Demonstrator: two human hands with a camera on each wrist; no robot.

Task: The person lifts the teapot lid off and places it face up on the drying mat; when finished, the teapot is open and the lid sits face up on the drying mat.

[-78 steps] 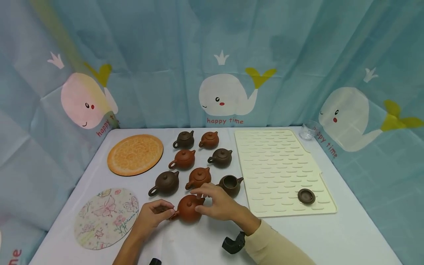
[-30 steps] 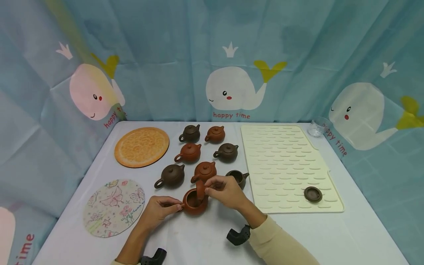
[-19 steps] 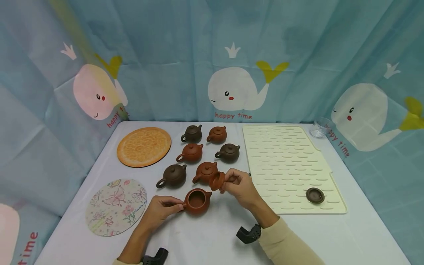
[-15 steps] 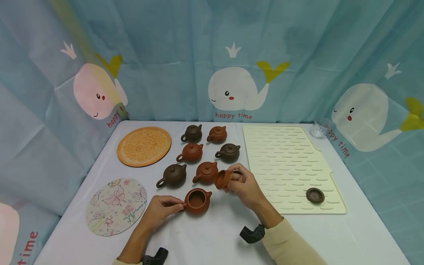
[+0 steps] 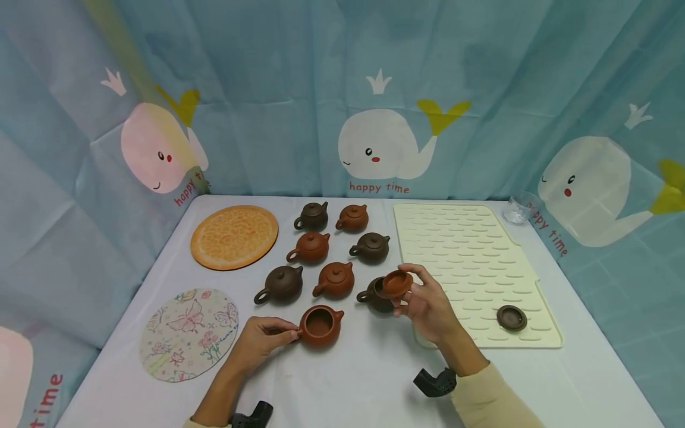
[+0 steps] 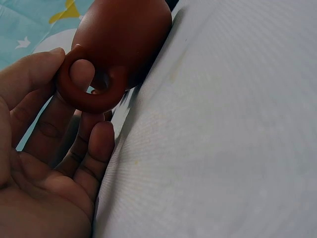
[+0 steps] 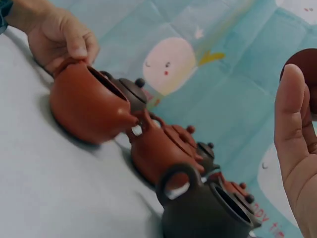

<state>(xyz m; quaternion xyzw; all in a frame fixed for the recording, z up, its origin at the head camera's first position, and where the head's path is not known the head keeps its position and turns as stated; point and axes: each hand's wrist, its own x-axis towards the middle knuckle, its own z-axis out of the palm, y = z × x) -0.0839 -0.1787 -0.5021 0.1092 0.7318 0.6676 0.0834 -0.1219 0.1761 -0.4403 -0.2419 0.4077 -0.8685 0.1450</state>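
A reddish-brown teapot (image 5: 320, 334) stands without a lid on the white table, its inside showing from above. My left hand (image 5: 262, 343) pinches its ring handle (image 6: 91, 101) between thumb and fingers. In my right hand (image 5: 432, 309) is a reddish-brown teapot lid (image 5: 398, 285), tipped so that its underside faces the head camera. It is held in the air over a dark lidless teapot (image 5: 376, 295), which it partly covers in the head view. Only an edge of the lid shows in the right wrist view.
Several lidded teapots, dark and reddish, stand in rows behind, such as a dark one (image 5: 282, 284). A cream mat (image 5: 455, 255) with a dark lid (image 5: 511, 318) lies right. Two round mats, orange (image 5: 234, 238) and floral (image 5: 189, 336), lie left. A clear cup (image 5: 518, 210) stands back right.
My right hand has lifted the lid off the reddish teapot, turned it underside up and carried it rightward. My left hand has kept its hold on the handle.
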